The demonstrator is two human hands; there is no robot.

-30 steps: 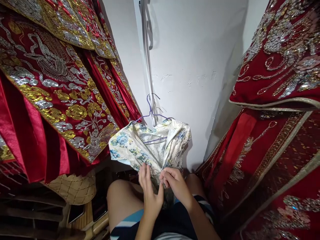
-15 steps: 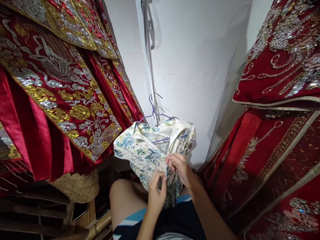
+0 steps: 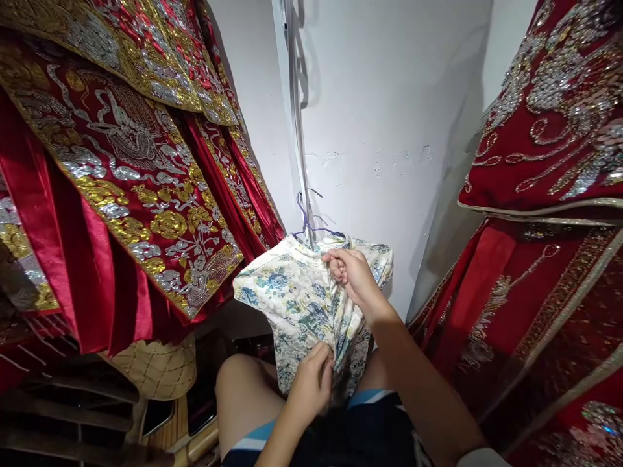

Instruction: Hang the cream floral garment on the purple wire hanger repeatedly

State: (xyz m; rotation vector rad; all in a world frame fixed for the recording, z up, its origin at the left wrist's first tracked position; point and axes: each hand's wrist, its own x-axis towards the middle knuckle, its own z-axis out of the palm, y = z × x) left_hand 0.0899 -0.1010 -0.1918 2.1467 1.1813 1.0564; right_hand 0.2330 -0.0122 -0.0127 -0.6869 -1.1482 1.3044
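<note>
A short-sleeved floral garment [image 3: 296,292], white with blue, green and yellow flowers, hangs on a purple wire hanger [image 3: 305,211]. Just below its collar, my right hand [image 3: 351,272] pinches the upper end of the front edge. Lower on the same edge, my left hand [image 3: 314,373] is closed on the fabric. The garment's front edges lie together between my hands, and its lower part hangs between my knees. The hanger's lower bar is hidden inside the garment.
Red embroidered garments [image 3: 168,224] hang on the left, and beaded red ones [image 3: 559,130] on the right. Behind the hanger are a white wall [image 3: 370,97] and a vertical pole [image 3: 293,104]. Two phones [image 3: 158,415] lie at the lower left beside a quilted beige item [image 3: 156,370].
My right hand has moved up to the collar, drawing the garment's front edge upward. The open neckline has come together, and the hanger's lower bar is now covered. The view has shifted slightly.
</note>
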